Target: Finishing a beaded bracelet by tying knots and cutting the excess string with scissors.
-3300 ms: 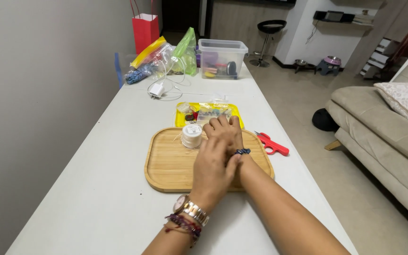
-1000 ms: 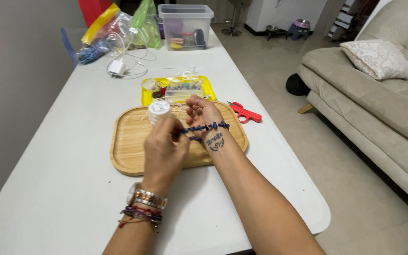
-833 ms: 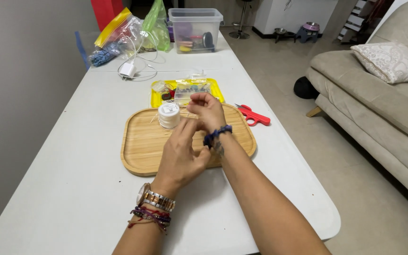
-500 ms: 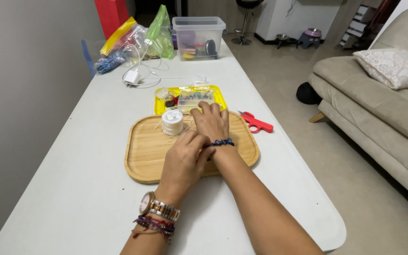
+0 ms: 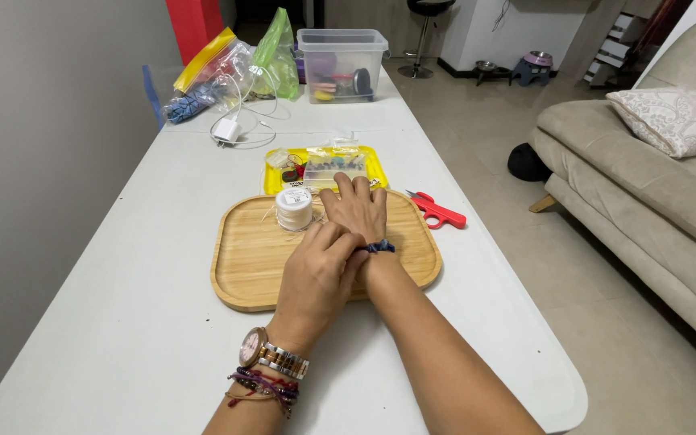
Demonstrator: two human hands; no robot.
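Head view: the right hand (image 5: pixel 356 211) lies flat, palm down, fingers spread and holding nothing, over the far edge of a wooden tray (image 5: pixel 243 258) on the white worktop (image 5: pixel 122 266). A dark blue beaded bracelet (image 5: pixel 379 247) sits round the right wrist. The left hand (image 5: pixel 316 278) is curled over that wrist, its fingertips (image 5: pixel 340 242) pinched on the bracelet at its inner side; whether they grip the beads or only the cord I cannot tell.

As a judgement, the bracelet appears strung and already on the wrist, so the beading looks done; what seems left is settling or fastening it, and the knot or clasp is hidden under the left fingers.

Just beside the right hand, on the tray, stands a white spool of cord (image 5: pixel 294 208). Beyond the tray lies a yellow tray (image 5: pixel 271 181) with a clear bead box (image 5: pixel 334 165) and small packets. Red scissors (image 5: pixel 438 212) rest on the worktop, to the right of the wooden tray. Farther off are a white charger with cable (image 5: pixel 227 129), plastic bags (image 5: pixel 219 76) and a clear lidded bin (image 5: pixel 342 64). The left wrist wears a watch (image 5: pixel 271 354) and several bracelets. A beige sofa (image 5: pixel 646 169) stands to the right.
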